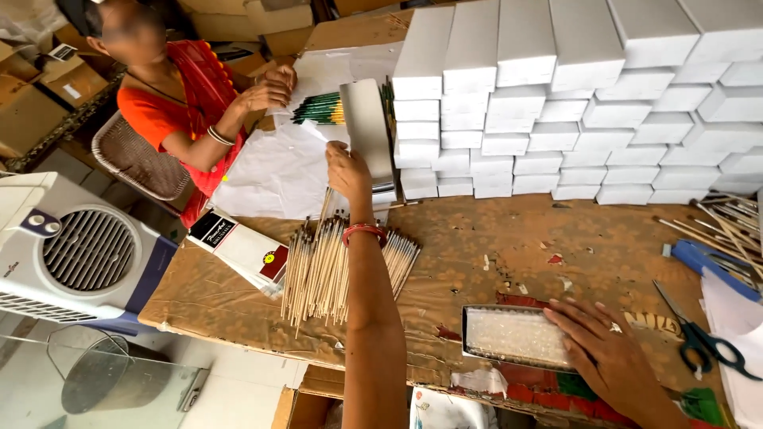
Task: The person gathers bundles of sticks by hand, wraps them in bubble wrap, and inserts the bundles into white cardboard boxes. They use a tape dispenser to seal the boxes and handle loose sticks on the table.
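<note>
My left hand (pixel 348 169) reaches across the table with a red bangle on the wrist. Its fingers are closed on the lifted corner of a white paper sheet (pixel 274 175), beside an upright grey box lid (pixel 366 127). Under that forearm lies a spread pile of thin pale sticks (pixel 318 270). My right hand (pixel 608 349) lies flat, fingers apart, on the right end of an open flat box with a white lining (pixel 509 334) near the table's front edge.
A seated person in orange (pixel 171 111) works at the far left beside a bundle of green-tipped sticks (pixel 322 109). Stacks of white boxes (pixel 572 103) fill the back. Scissors (pixel 707 342), more sticks (pixel 727 222), flat white packs (pixel 238 246) and an air cooler (pixel 71 246) are nearby.
</note>
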